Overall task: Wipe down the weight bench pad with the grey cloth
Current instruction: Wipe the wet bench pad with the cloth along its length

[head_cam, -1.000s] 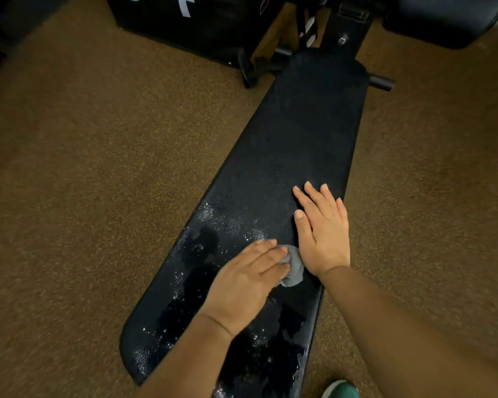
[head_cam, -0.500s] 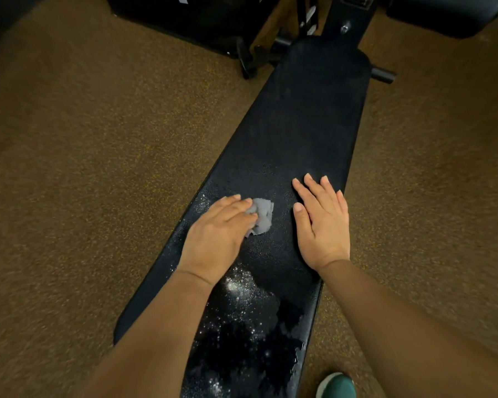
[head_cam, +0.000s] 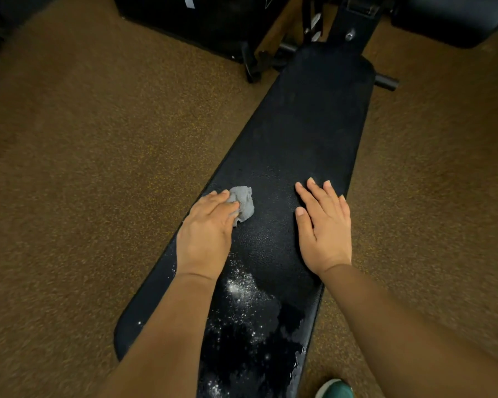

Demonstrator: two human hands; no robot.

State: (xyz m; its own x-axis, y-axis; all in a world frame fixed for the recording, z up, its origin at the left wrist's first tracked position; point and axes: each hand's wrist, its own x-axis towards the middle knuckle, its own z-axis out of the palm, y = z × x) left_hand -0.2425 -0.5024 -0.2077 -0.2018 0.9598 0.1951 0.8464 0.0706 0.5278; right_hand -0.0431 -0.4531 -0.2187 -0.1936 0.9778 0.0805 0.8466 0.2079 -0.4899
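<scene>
Head cam: pebbly black pad [head_cam: 308,133] with wet speckles near its close end. Left hand [head_cam: 206,237] presses the crumpled grey cloth [head_cam: 243,203], now nearer the left edge than before; right hand [head_cam: 324,225] flat, fingers straight.

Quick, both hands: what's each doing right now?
Left hand: presses grey cloth onto bench pad.
Right hand: open, flat on pad, holding nothing.

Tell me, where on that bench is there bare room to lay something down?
The far stretch of the pad, beyond both hands, is bare. So is the strip between the cloth and the right hand. Nearer, droplets cover the pad beside the left hand.
</scene>
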